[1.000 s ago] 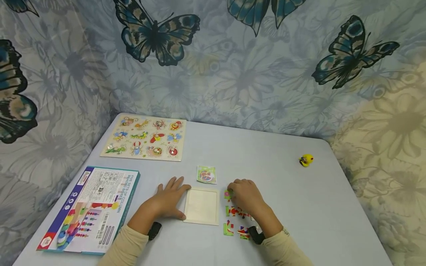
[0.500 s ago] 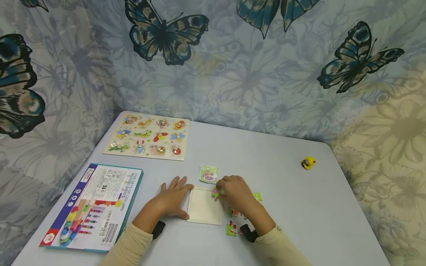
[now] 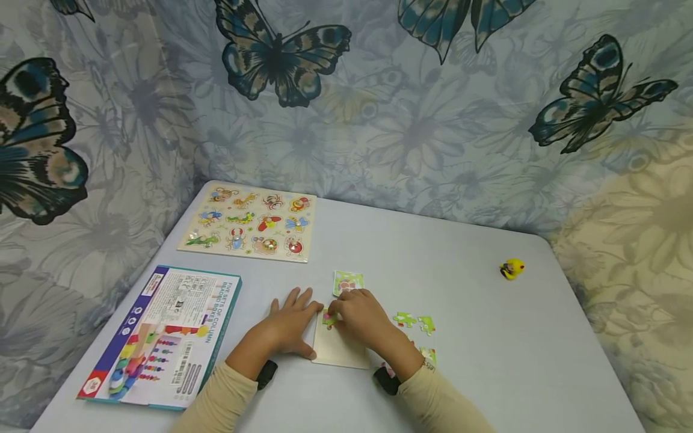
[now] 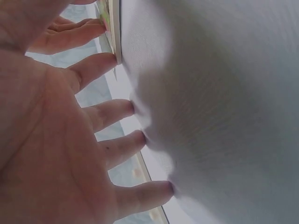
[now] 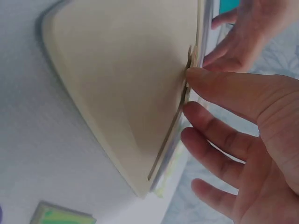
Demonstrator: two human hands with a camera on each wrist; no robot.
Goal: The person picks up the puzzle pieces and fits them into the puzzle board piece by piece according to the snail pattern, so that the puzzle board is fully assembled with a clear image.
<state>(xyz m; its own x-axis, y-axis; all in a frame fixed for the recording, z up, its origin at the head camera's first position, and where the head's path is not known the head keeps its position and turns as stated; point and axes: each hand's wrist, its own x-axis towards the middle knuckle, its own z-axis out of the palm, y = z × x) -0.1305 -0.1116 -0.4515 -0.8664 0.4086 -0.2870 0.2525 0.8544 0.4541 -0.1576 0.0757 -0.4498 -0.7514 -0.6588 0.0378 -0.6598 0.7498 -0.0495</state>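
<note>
A shallow square wooden puzzle tray [image 3: 340,353] lies flat in front of me. My left hand [image 3: 288,329] rests at its left side with fingers spread, index fingertip and thumb touching the edge; in the left wrist view the other fingertips press on the tabletop. Over the tray's far left corner my right hand [image 3: 361,317] pinches a green jigsaw piece [image 3: 328,319] with a pink patch. From the right wrist, the thin piece [image 5: 190,56] shows edge-on between thumb and fingers, against the tray [image 5: 117,84]. Behind stands a small green picture card [image 3: 348,280], partly hidden by the right hand.
Several loose jigsaw pieces [image 3: 404,319] lie right of the tray, some hidden under the right forearm. A boxed toy set [image 3: 184,300] lies at the left, an insect peg puzzle board [image 3: 246,231] at the back left. A small yellow toy duck [image 3: 512,269] sits far right.
My right hand has picked up the green jigsaw piece from the right and carried it left to the tray's far left corner. The left hand stays at the tray's edge.
</note>
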